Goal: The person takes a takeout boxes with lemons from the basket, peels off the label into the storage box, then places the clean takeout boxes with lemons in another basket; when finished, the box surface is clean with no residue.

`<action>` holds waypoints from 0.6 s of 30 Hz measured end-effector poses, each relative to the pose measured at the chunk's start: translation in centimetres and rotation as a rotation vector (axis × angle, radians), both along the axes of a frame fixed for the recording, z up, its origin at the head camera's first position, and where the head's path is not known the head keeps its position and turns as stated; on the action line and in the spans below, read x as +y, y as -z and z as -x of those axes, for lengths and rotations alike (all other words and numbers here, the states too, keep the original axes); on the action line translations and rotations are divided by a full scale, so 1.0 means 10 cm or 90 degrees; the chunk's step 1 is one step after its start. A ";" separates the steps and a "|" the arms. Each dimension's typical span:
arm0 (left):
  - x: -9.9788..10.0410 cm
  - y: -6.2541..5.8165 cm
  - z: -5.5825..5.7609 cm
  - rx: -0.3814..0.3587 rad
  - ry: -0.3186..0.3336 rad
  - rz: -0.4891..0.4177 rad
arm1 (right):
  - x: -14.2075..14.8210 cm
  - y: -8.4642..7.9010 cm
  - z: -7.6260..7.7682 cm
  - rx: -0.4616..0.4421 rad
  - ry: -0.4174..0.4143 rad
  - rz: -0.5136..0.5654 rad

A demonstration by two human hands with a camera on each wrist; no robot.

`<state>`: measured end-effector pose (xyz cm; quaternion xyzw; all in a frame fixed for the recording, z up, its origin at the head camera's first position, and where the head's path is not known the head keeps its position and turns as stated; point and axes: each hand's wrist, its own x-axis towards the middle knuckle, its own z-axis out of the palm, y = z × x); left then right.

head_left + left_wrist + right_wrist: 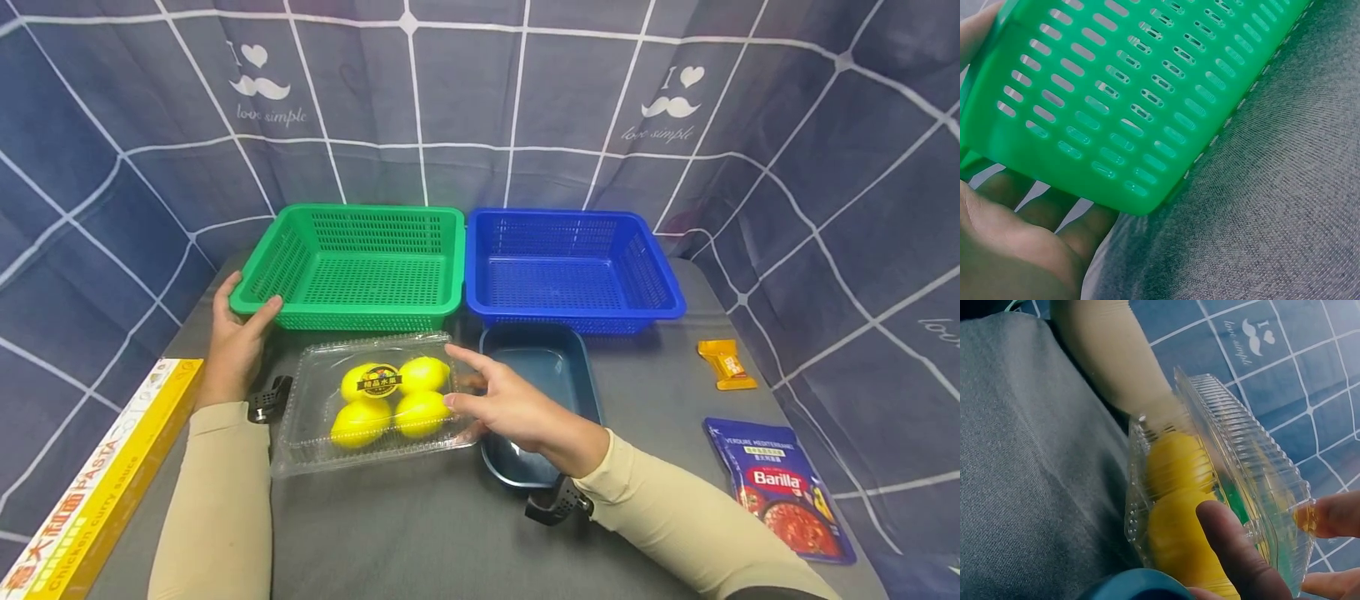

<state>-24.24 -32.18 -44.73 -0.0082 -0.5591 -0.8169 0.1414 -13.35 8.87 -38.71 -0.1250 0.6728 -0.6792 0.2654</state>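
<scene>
Head view: your left hand (236, 342) grips the near left corner of the green basket (352, 315), thumb over the rim and the other fingers around the outside. Your right hand (517, 408) holds the right end of a clear plastic container (311, 404), thumb and fingers curled about its edge. The container is in front of the green basket, between your forearms, its right end beside the dark blue tray (555, 367); whether its underside touches the grey table (375, 533) cannot be told. Four yellow fruits (360, 423) show inside, beneath a black label (378, 381). The blue basket (573, 312) stands just right of the green one. Far right lie an orange packet (727, 364) and, nearer you, a Barilla pouch (780, 492); a yellow-and-white pasta box (105, 475) lies at far left. Left wrist view: your fingers pass behind the basket's edge, beside its slotted wall; the fingertips are hidden. Right wrist view: your thumb lies across the container in front of a fruit, other fingertips at the ridged side, so the hold is around the container's end.
</scene>
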 end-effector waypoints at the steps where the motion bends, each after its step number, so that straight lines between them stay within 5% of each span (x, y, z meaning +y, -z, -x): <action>1: 0.00 0.00 0.00 -0.001 0.001 0.000 | -0.01 0.01 0.01 0.006 0.002 -0.010; 18: 0.00 0.01 0.01 0.010 0.009 -0.023 | -0.21 0.08 0.04 0.048 0.022 -0.083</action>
